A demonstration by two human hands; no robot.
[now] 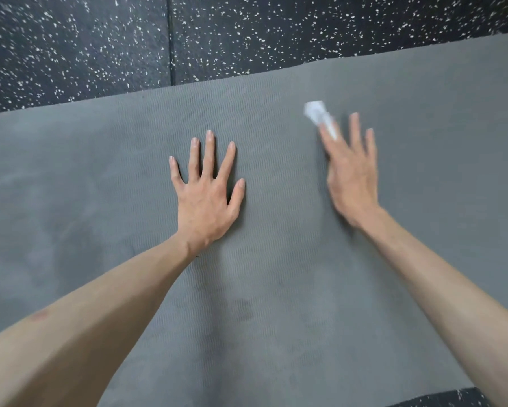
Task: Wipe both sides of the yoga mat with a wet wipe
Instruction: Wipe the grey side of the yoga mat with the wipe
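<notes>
grey ribbed yoga mat (pixel 270 289), darker patches

Floor (pixel 70 48): we're looking at dark rubber tiles flecked white, one seam running up between them.
On the floor: we see the grey yoga mat (pixel 261 289) spread flat, ribbed side up.

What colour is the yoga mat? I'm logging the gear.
Grey, with a fine wavy ribbed texture; the yoga mat shows in the head view.
</notes>
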